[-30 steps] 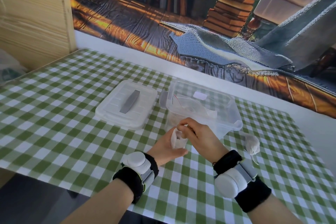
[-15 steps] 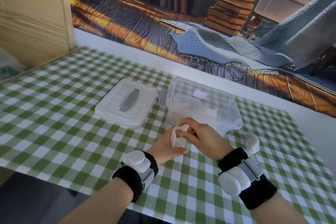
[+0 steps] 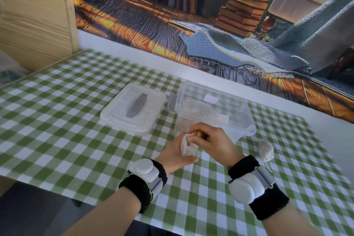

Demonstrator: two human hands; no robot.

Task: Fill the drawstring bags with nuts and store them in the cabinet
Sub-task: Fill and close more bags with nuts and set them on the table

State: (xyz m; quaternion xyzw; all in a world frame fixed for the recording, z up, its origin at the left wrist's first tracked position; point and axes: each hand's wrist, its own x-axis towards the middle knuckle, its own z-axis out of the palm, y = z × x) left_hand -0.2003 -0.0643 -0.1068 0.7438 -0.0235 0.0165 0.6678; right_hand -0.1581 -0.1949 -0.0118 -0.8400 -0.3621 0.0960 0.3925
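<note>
The lid [image 3: 133,108] lies left of the open box [image 3: 214,113]; a filled bag [image 3: 265,149] lies at its right.

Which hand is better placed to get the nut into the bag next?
Right. The right hand pinches a nut right at the mouth of the drawstring bag. The left hand is occupied gripping that bag, so it should just keep it steady.

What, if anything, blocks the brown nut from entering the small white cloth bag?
Nothing visible: the right hand pinches the brown nut at the open mouth of the small white cloth bag, which the left hand holds.
</note>
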